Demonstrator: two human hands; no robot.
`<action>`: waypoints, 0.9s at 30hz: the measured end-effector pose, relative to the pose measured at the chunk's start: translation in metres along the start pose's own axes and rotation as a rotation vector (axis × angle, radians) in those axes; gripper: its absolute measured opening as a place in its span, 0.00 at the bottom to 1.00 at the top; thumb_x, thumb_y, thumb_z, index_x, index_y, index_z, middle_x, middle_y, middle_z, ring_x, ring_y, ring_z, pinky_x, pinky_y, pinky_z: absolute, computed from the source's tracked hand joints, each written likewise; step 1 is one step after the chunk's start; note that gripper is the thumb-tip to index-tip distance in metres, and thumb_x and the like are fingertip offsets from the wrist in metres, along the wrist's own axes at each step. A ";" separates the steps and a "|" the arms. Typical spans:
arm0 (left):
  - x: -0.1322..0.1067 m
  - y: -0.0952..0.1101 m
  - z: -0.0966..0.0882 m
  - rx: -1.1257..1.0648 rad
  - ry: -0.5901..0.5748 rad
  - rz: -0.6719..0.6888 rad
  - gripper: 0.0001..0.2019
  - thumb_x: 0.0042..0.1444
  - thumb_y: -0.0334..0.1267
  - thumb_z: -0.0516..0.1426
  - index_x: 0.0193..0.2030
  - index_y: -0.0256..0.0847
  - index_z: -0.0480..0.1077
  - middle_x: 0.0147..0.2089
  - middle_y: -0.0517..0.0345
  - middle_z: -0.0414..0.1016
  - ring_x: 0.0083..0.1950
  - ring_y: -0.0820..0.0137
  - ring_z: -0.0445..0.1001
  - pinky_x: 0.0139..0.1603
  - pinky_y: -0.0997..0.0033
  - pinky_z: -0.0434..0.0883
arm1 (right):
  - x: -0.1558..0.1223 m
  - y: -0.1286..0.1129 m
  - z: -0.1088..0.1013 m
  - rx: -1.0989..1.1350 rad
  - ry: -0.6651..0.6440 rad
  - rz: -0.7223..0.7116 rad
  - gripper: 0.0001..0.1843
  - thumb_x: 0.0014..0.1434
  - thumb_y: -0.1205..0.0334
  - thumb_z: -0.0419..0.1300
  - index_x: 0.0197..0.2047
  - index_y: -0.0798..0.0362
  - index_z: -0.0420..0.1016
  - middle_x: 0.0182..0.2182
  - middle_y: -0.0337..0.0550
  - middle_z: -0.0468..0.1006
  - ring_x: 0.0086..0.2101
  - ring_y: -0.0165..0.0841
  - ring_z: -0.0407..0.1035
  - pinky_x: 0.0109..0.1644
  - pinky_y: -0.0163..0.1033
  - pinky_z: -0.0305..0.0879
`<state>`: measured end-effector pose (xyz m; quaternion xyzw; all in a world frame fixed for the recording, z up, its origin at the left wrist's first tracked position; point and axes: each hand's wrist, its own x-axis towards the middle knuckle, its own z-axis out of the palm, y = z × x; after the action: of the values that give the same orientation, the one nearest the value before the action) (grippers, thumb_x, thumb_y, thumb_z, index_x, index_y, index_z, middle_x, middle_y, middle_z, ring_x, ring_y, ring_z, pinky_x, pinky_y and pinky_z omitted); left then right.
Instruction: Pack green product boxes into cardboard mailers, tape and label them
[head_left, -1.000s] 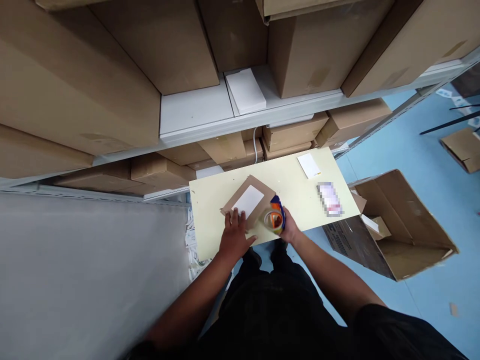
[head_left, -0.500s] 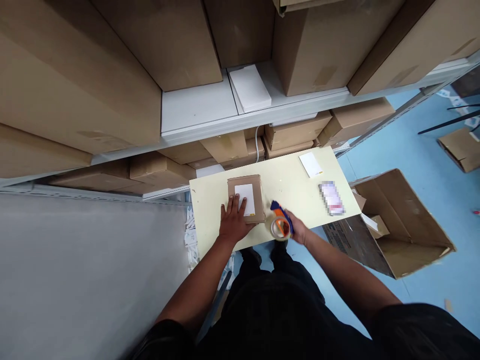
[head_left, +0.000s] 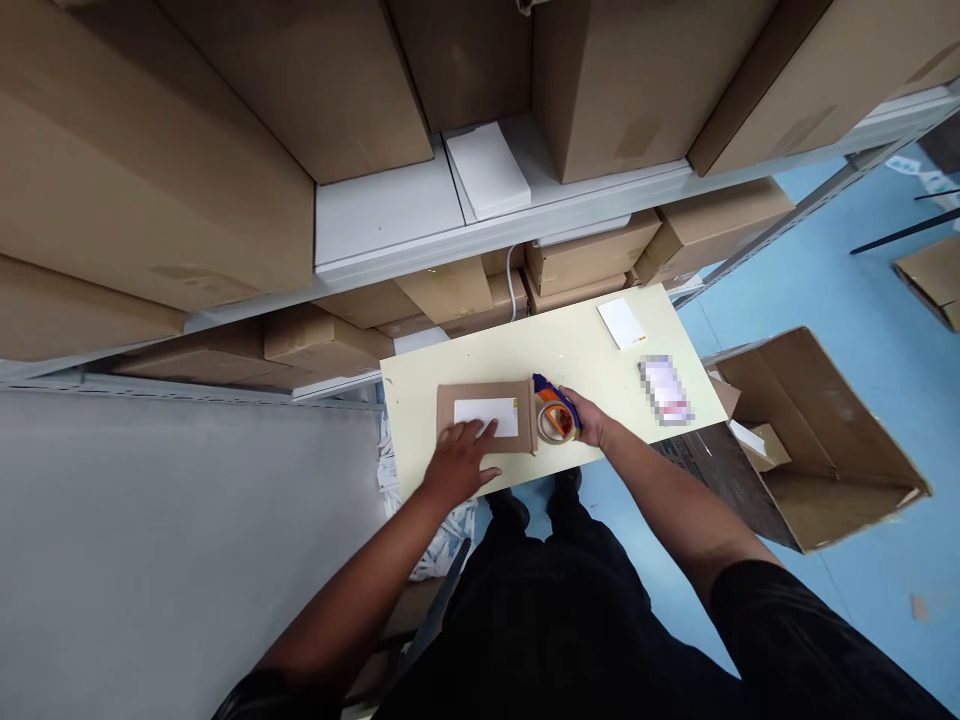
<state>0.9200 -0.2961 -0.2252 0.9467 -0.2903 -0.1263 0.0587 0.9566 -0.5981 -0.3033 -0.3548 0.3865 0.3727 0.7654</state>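
Keeping to verbless or participial form: fingers of the left hand spread, laid over the near edge of a small cardboard box and its white label, thumb out to the side; gripping a blue-and-orange tape dispenser in the right hand, fingers wrapped around it; tape roll toward the person, nose just beside the box's right end, contact impossible to tell; box flat on the pale yellow tabletop, label upward; farther right on the same surface, a white card and a pixelated, phone-shaped object; beyond the right end, on the blue floor, a large open carton with smaller pieces inside; behind, a metal shelf bearing a white stack between big cartons.
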 end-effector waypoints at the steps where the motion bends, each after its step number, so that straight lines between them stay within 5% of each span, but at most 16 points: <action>1: 0.002 -0.011 -0.003 0.014 0.005 0.020 0.49 0.50 0.58 0.68 0.76 0.47 0.56 0.76 0.42 0.56 0.76 0.41 0.52 0.75 0.41 0.48 | 0.005 -0.012 0.002 -0.074 0.015 0.014 0.23 0.67 0.40 0.58 0.44 0.54 0.76 0.31 0.46 0.84 0.31 0.38 0.79 0.38 0.44 0.78; 5: 0.015 -0.033 -0.003 0.035 0.041 -0.022 0.56 0.46 0.67 0.66 0.77 0.44 0.53 0.80 0.40 0.43 0.79 0.39 0.39 0.75 0.33 0.33 | 0.021 -0.037 0.016 -0.243 0.039 0.043 0.24 0.64 0.39 0.62 0.44 0.53 0.76 0.31 0.47 0.84 0.29 0.38 0.78 0.36 0.46 0.78; 11: 0.017 -0.023 0.006 0.016 0.047 -0.083 0.55 0.48 0.69 0.63 0.77 0.43 0.52 0.81 0.40 0.42 0.80 0.40 0.38 0.74 0.33 0.29 | 0.011 -0.036 0.002 -0.269 0.074 0.059 0.27 0.62 0.36 0.62 0.46 0.53 0.76 0.31 0.46 0.83 0.30 0.38 0.78 0.36 0.45 0.79; 14: 0.016 -0.023 0.006 0.008 0.067 -0.097 0.55 0.48 0.69 0.63 0.77 0.44 0.53 0.80 0.41 0.43 0.80 0.40 0.38 0.75 0.33 0.30 | -0.017 -0.001 -0.028 -0.175 0.047 0.038 0.25 0.64 0.38 0.61 0.47 0.54 0.76 0.35 0.48 0.85 0.33 0.39 0.79 0.42 0.46 0.79; 17: 0.018 -0.019 0.009 0.000 0.105 -0.135 0.54 0.49 0.68 0.63 0.77 0.45 0.52 0.80 0.42 0.43 0.80 0.41 0.39 0.75 0.34 0.31 | -0.051 0.063 -0.052 -0.057 0.048 0.080 0.23 0.65 0.39 0.61 0.44 0.53 0.78 0.35 0.49 0.85 0.34 0.40 0.80 0.44 0.47 0.78; 20: 0.021 -0.003 0.013 -0.019 0.138 -0.205 0.54 0.50 0.68 0.62 0.78 0.45 0.51 0.81 0.42 0.41 0.80 0.41 0.39 0.74 0.32 0.32 | -0.067 0.121 -0.046 0.106 0.013 0.096 0.27 0.66 0.35 0.55 0.41 0.51 0.78 0.34 0.48 0.85 0.37 0.41 0.81 0.48 0.46 0.77; 22: 0.020 0.012 0.015 -0.029 0.149 -0.280 0.54 0.50 0.69 0.61 0.78 0.43 0.51 0.81 0.40 0.41 0.79 0.39 0.39 0.74 0.31 0.34 | -0.062 0.135 -0.027 0.194 -0.008 0.038 0.27 0.68 0.36 0.51 0.43 0.51 0.79 0.37 0.48 0.85 0.40 0.41 0.81 0.50 0.46 0.76; 24: 0.015 0.026 0.015 -0.042 0.134 -0.352 0.54 0.51 0.70 0.60 0.77 0.42 0.52 0.80 0.38 0.41 0.78 0.37 0.42 0.73 0.30 0.40 | -0.048 0.124 -0.005 0.237 -0.028 -0.003 0.28 0.68 0.37 0.49 0.46 0.50 0.79 0.38 0.47 0.86 0.42 0.41 0.80 0.50 0.46 0.76; 27: 0.001 0.036 0.013 -0.058 0.093 -0.382 0.54 0.52 0.71 0.59 0.77 0.39 0.51 0.80 0.34 0.43 0.77 0.36 0.47 0.71 0.33 0.50 | -0.024 0.076 0.017 0.235 -0.050 0.004 0.30 0.68 0.35 0.47 0.47 0.51 0.79 0.38 0.47 0.85 0.41 0.41 0.80 0.48 0.46 0.77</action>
<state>0.8981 -0.3264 -0.2315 0.9874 -0.0985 -0.0995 0.0741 0.8875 -0.5550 -0.2948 -0.2522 0.4091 0.3351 0.8104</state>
